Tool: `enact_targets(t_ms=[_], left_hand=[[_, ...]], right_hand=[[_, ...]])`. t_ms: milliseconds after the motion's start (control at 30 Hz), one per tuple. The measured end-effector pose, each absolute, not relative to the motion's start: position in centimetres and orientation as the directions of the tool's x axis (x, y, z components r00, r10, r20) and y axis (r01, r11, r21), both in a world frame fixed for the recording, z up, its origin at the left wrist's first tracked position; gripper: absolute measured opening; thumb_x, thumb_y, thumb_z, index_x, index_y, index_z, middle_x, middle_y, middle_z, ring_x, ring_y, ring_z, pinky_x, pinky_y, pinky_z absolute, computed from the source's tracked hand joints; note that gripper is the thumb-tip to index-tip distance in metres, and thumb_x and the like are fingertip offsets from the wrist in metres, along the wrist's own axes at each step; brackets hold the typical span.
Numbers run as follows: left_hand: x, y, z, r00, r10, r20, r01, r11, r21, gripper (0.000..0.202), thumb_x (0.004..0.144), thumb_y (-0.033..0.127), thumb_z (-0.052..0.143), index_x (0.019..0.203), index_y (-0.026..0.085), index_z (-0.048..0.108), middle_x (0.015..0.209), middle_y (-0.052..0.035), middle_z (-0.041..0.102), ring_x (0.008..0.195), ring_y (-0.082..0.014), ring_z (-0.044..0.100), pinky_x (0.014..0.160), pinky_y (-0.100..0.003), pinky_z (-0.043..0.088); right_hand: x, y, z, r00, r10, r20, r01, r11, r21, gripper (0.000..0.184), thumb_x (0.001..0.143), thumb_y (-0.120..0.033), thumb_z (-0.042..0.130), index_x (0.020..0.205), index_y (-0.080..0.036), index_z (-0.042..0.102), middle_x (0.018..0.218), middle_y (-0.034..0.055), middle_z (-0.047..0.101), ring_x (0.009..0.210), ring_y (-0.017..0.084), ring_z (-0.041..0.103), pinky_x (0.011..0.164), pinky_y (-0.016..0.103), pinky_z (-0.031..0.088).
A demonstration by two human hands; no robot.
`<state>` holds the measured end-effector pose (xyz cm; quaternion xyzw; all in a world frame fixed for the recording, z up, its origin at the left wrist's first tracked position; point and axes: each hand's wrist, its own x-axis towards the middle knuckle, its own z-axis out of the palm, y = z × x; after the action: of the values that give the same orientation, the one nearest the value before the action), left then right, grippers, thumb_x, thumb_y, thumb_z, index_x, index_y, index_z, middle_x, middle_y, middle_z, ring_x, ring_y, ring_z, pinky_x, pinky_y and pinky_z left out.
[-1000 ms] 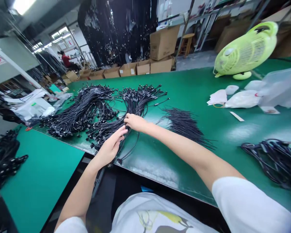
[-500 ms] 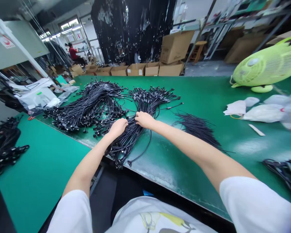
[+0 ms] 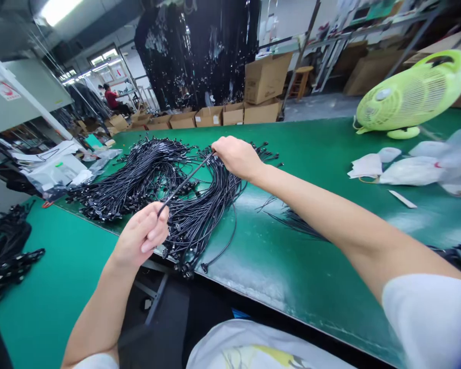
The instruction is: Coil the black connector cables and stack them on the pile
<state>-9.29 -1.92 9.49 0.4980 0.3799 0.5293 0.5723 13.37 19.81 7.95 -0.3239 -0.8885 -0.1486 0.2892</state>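
Observation:
A black cable (image 3: 186, 180) runs taut between my two hands, above the bench. My left hand (image 3: 143, 233) is closed round its lower end, near the bench's front edge. Farther back, my right hand (image 3: 236, 155) pinches the other end; the fingertips hide that end. Under and beside the right hand lies a bundle of black cables (image 3: 205, 210), its small connectors pointing toward me and away. One loose cable curves out of this bundle on the right. To the left lies a second, larger heap of black cables (image 3: 126, 177).
A pile of thin black ties or wires (image 3: 297, 223) lies partly behind my right forearm. On the green bench (image 3: 269, 261) stand a lime-green fan (image 3: 411, 95) and white plastic bags (image 3: 411, 170). More cables (image 3: 7, 251) rest on the left table. Cardboard boxes (image 3: 209, 117) line the far edge.
My hands have lifted from the bundle and moved apart, the left toward me and left, the right up and away. One cable is now stretched between them. The view has shifted slightly.

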Motion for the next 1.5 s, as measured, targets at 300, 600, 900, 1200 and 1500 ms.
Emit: enact_targets(t_ms=[300, 600, 900, 1200, 1500], left_hand=[[-9.8, -5.0, 9.9, -0.122, 0.98, 0.158, -0.538, -0.199, 0.819, 0.018, 0.092, 0.025, 0.057, 0.077, 0.019, 0.049, 0.051, 0.0088, 0.035, 0.036, -0.0023, 0.033, 0.036, -0.01, 0.033], [-14.9, -6.4, 8.4, -0.256, 0.958, 0.128, -0.637, -0.266, 0.723, 0.016, 0.095, 0.023, 0.054, 0.08, 0.018, 0.05, 0.049, 0.0122, 0.046, 0.028, 0.0027, 0.03, 0.029, -0.002, 0.025], [-2.5, -3.7, 1.5, 0.117, 0.979, 0.17, 0.321, -0.199, 0.926, 0.024, 0.091, 0.037, 0.057, 0.104, 0.022, 0.071, 0.11, -0.0069, 0.069, 0.102, -0.0195, 0.064, 0.089, -0.033, 0.053], [0.8, -2.6, 0.2, 0.546, 0.789, -0.283, 0.151, 0.239, 0.959, 0.035, 0.089, 0.046, 0.058, 0.091, 0.013, 0.07, 0.051, 0.0059, 0.041, 0.046, -0.0063, 0.039, 0.052, -0.022, 0.039], [-0.6, -1.3, 2.1, 0.062, 0.978, -0.197, -0.522, 0.2, 0.829, 0.025, 0.097, 0.025, 0.048, 0.111, 0.015, 0.066, 0.057, 0.0073, 0.036, 0.041, -0.002, 0.032, 0.047, -0.011, 0.039]], right_hand=[[16.3, 18.5, 5.6, -0.591, 0.576, 0.566, 0.6, 0.782, -0.17, 0.03, 0.104, -0.027, 0.026, 0.106, -0.015, 0.054, 0.103, 0.0054, 0.065, 0.093, 0.012, 0.055, 0.087, 0.026, 0.046], [25.4, 15.1, 12.7, -0.444, 0.69, 0.571, 0.796, 0.597, -0.102, 0.041, 0.098, -0.047, 0.037, 0.117, -0.022, 0.064, 0.114, 0.0049, 0.065, 0.113, 0.027, 0.059, 0.095, 0.048, 0.045], [25.3, 1.6, 1.2, -0.834, 0.541, 0.108, 0.526, 0.838, -0.144, 0.024, 0.095, -0.024, 0.043, 0.097, -0.022, 0.067, 0.085, 0.0027, 0.071, 0.069, 0.015, 0.065, 0.053, 0.025, 0.04], [33.6, 4.3, 0.2, -0.53, 0.813, 0.24, 0.798, 0.575, -0.184, 0.044, 0.096, -0.058, 0.036, 0.09, -0.024, 0.063, 0.091, 0.0044, 0.07, 0.082, 0.021, 0.064, 0.055, 0.03, 0.037], [34.1, -0.8, -4.0, -0.52, 0.795, 0.311, 0.738, 0.602, -0.305, 0.039, 0.096, -0.036, 0.031, 0.109, -0.027, 0.067, 0.085, 0.0082, 0.069, 0.074, 0.024, 0.064, 0.06, 0.037, 0.047]])
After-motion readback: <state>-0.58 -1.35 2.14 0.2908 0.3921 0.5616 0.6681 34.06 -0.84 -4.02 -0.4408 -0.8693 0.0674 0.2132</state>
